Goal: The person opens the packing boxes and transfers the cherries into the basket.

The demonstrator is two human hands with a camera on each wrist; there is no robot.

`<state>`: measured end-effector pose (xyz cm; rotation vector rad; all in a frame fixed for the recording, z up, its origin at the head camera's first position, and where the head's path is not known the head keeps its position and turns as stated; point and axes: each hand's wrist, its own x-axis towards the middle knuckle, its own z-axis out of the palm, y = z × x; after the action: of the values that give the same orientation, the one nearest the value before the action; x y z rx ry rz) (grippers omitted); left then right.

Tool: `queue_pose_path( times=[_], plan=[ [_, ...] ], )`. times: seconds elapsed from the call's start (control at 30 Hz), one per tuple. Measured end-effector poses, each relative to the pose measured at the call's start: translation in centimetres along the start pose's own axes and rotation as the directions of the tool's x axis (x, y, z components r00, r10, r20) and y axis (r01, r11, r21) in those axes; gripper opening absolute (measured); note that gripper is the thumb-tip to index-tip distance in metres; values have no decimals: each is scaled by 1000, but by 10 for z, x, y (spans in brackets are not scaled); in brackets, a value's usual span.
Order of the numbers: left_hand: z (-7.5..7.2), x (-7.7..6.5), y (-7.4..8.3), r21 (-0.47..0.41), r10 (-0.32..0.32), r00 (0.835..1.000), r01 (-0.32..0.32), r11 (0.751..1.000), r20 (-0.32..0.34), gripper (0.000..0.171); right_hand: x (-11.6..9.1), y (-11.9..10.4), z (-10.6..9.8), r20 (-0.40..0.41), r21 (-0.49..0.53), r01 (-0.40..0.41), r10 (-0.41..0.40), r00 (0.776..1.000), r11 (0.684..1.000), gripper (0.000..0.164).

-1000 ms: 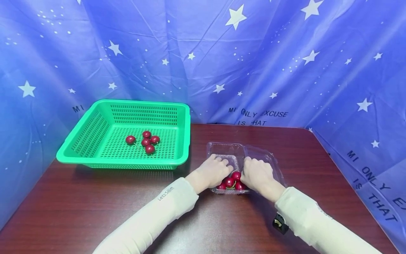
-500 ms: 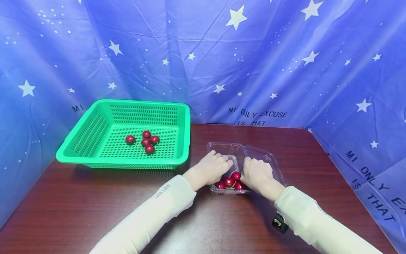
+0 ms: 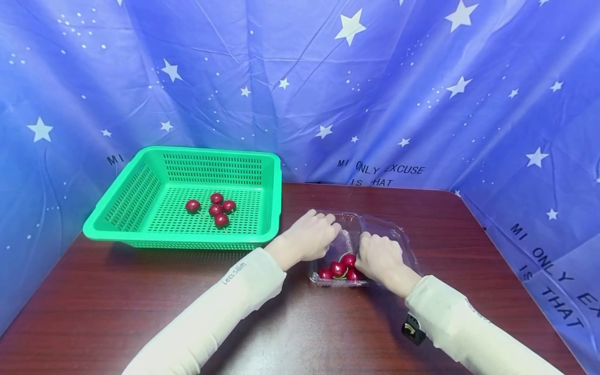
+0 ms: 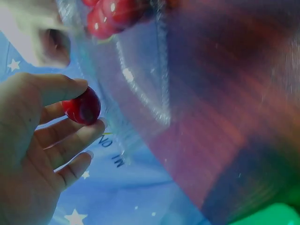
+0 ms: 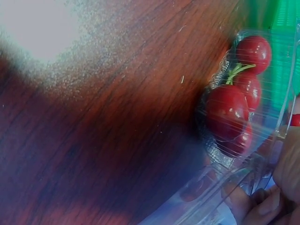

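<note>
A clear plastic clamshell box (image 3: 350, 220) stands on the table with its lid (image 3: 394, 230) folded out to the right. Several red cherries (image 3: 337, 269) with green stems lie at its near end. My left hand (image 3: 310, 234) is over the box's left side, at the far half. In the left wrist view it pinches a single cherry (image 4: 83, 108) between thumb and fingers; the head view hides this cherry. My right hand (image 3: 382, 260) grips the box where tray and lid join, its fingertips (image 5: 269, 206) curled at the plastic edge.
A green slotted basket (image 3: 183, 239) stands at the back left, with several more cherries (image 3: 215, 210) on its floor. The brown wooden table (image 3: 290, 328) reaches a blue star-printed cloth (image 3: 300, 62) behind and at both sides.
My left hand has moved a little away from me over the box, from near the cherries toward the far left corner. The right hand and the box have stayed in place.
</note>
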<state>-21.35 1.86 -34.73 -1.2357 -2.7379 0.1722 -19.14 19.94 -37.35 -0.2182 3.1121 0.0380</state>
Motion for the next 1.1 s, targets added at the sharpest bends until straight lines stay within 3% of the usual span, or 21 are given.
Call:
queue_pose_path(
  times=[0.47, 0.77, 0.9, 1.1],
  plan=[
    [-13, -2, -22, -20, -48, 992, 46, 999, -120, 27, 0, 1, -1, 8, 9, -4, 3, 1000, 1000, 19],
    [-27, -9, -47, -67, -68, 981, 56, 996, -183, 23, -1, 0, 2, 3, 11, -5, 5, 1000, 1000, 16],
    [-36, -13, -60, -115, -92, 976, 70, 991, -199, 23, -1, -1, 2, -9, 11, -2, 2, 1000, 1000, 17],
    [-39, -20, -77, -221, -179, 967, 137, 966, -179, 27, -1, -1, 2, -21, 10, 5, -5, 1000, 1000, 19]
  ],
)
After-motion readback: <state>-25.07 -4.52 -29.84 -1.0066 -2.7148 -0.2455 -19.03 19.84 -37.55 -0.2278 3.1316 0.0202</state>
